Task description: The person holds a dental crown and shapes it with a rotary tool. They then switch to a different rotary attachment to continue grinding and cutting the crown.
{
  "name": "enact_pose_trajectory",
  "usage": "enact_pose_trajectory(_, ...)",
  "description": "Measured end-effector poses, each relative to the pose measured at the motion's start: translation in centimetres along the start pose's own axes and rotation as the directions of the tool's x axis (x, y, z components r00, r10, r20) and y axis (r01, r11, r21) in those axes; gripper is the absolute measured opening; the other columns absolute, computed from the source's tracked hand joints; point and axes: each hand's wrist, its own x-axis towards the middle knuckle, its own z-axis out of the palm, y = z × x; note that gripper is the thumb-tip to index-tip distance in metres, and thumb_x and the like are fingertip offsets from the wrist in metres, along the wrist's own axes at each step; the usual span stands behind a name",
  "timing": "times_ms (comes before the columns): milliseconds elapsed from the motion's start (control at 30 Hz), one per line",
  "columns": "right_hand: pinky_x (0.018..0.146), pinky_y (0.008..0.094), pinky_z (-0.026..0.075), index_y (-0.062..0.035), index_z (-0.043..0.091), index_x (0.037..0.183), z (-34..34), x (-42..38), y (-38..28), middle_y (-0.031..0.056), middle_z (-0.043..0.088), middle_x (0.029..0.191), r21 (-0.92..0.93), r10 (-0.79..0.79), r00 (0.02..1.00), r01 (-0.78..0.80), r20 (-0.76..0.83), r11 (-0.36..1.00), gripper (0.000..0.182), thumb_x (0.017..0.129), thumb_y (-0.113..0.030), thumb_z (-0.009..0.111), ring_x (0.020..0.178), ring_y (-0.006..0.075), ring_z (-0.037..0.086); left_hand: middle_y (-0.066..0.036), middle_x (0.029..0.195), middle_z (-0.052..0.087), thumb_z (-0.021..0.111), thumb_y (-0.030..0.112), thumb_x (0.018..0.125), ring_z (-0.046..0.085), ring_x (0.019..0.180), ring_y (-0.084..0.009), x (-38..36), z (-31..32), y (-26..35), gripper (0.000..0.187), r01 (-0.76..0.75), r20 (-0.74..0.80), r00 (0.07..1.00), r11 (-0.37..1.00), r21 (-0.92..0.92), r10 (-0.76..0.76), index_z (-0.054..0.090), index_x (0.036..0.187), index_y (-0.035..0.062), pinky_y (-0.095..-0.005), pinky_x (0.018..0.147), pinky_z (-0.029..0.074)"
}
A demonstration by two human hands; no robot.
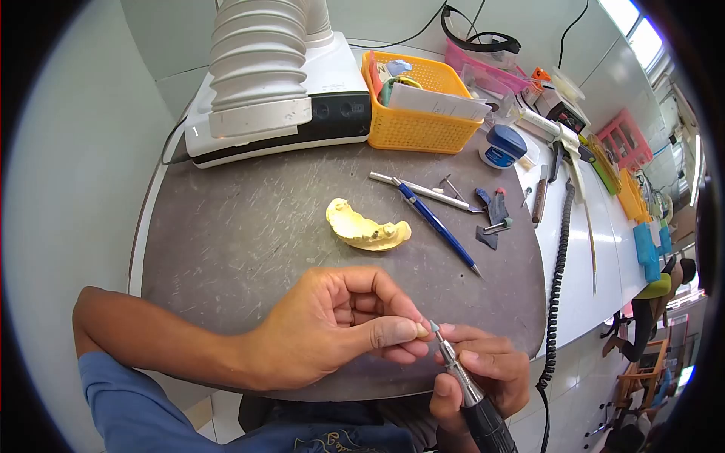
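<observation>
We are pinching a tiny piece in our left hand above the bench, near the plaster cast and blue pen, while our right hand is gripping the handpiece, its long axis pointing up-left at the piece.

— What colour is the dental cast on the work mat?

— Pale yellow, on a dull grey-brown mat streaked with pale scratches.

— And beside the cast?

— A blue pencil with a silver tip just to its right. Behind the cast, an orange mesh basket; right of that basket, a blue and white tub.

— The tool?

— The handpiece in the right hand is silver at the front, black at the grip. The sleeve is blue.
</observation>
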Motion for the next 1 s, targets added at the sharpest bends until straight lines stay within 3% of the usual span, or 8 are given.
enact_pose_trajectory(300,0.071,0.0372,0.059,0.0011,0.054,0.095,-0.46,0.15,-0.27,0.0181,0.065,0.078,-0.053,-0.024,0.996,0.029,0.089,0.998,0.035,0.069,-0.002,0.077,0.084,0.0341,0.069,-0.02,0.104,0.063,0.057,0.0,0.09,0.065,0.096,-0.0229,0.12,0.05,-0.1,0.009,-0.015,0.008,1.0,1.0,-0.019,0.016,0.054,0.098,-0.0032,-0.0322,0.083,0.057)
enact_pose_trajectory(367,0.071,0.0378,0.059,0.0018,0.053,0.095,-0.28,-0.09,0.02,0.0177,0.064,0.077,0.031,-0.019,1.0,0.019,-0.02,0.999,0.035,0.07,-0.002,0.077,0.083,0.0342,0.069,-0.021,0.105,0.063,0.057,-0.001,0.09,0.065,0.097,-0.023,0.03,0.07,-0.1,0.01,-0.022,0.016,1.0,1.0,-0.019,0.022,0.056,0.099,-0.0035,-0.0328,0.085,0.057)
enact_pose_trajectory(500,0.071,0.0385,0.059,0.0025,0.053,0.095,0.1,0.04,-0.03,0.0177,0.064,0.076,0.025,-0.008,0.996,0.01,-0.084,1.0,0.034,0.07,-0.002,0.076,0.081,0.0337,0.069,-0.02,0.106,0.063,0.057,-0.001,0.089,0.065,0.098,-0.0227,0.09,-0.09,-0.46,0.011,-0.045,0.021,0.999,0.998,-0.035,0.046,0.057,0.1,-0.0038,-0.0331,0.086,0.056)
enact_pose_trajectory(667,0.072,0.0398,0.059,0.0016,0.054,0.095,-0.06,0.07,0.09,0.017,0.064,0.076,-0.009,-0.036,0.999,0.036,-0.009,0.999,0.035,0.067,0.001,0.076,0.079,0.0303,0.069,-0.019,0.105,0.063,0.058,-0.003,0.088,0.064,0.098,-0.0209,0.11,-0.11,-0.44,0.011,-0.029,0.028,0.999,0.999,-0.019,0.03,0.058,0.099,-0.0042,-0.0323,0.086,0.056)
enact_pose_trajectory(1000,0.069,0.0374,0.059,0.0001,0.055,0.094,0.07,0.22,0.0,0.0147,0.065,0.075,-0.062,-0.04,0.999,0.041,0.014,0.997,0.035,0.067,0.0,0.078,0.08,0.0314,0.069,-0.019,0.104,0.064,0.059,-0.003,0.088,0.064,0.096,-0.0195,0.06,0.04,-0.19,0.011,-0.005,0.012,1.0,1.0,-0.024,0.005,0.058,0.099,-0.0047,-0.0318,0.085,0.056)
